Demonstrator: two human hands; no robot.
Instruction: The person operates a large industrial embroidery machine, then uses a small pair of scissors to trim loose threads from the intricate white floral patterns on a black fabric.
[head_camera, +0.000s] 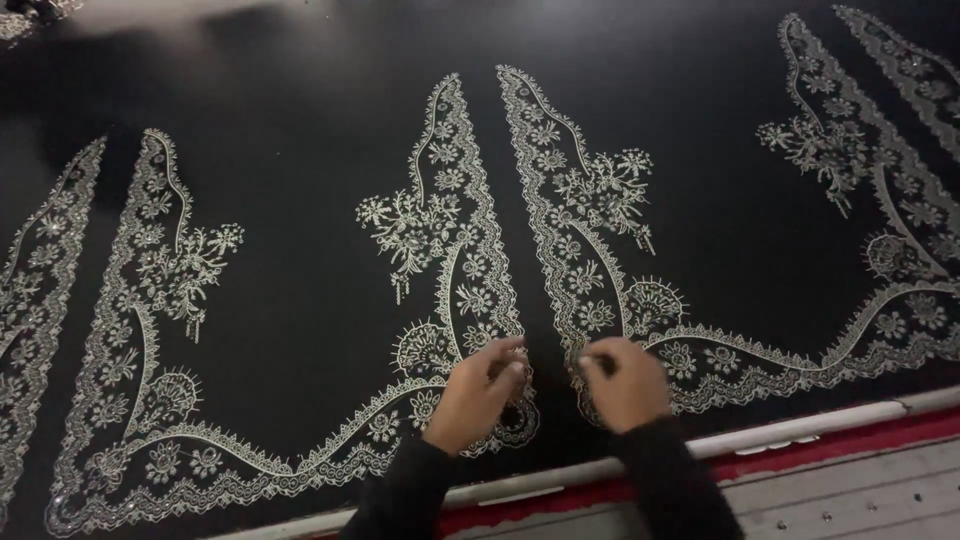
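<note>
A black cloth (300, 120) lies stretched flat, worked with pale lace-like embroidery. Two mirrored embroidered panels rise in the middle, the left panel (460, 250) and the right panel (580, 240). My left hand (478, 392) rests on the lower end of the left panel with its fingers curled and pinched at the fabric. My right hand (625, 382) sits at the foot of the right panel, fingers bent, fingertips pressed to the embroidery. Whether either hand holds a small tool or bead is too small to tell. Both sleeves are black.
More embroidered panels lie at the far left (130, 330) and far right (880, 170). A white rail (800, 428) with a red strip (900, 432) edges the cloth nearest me, above grey boards (860, 495).
</note>
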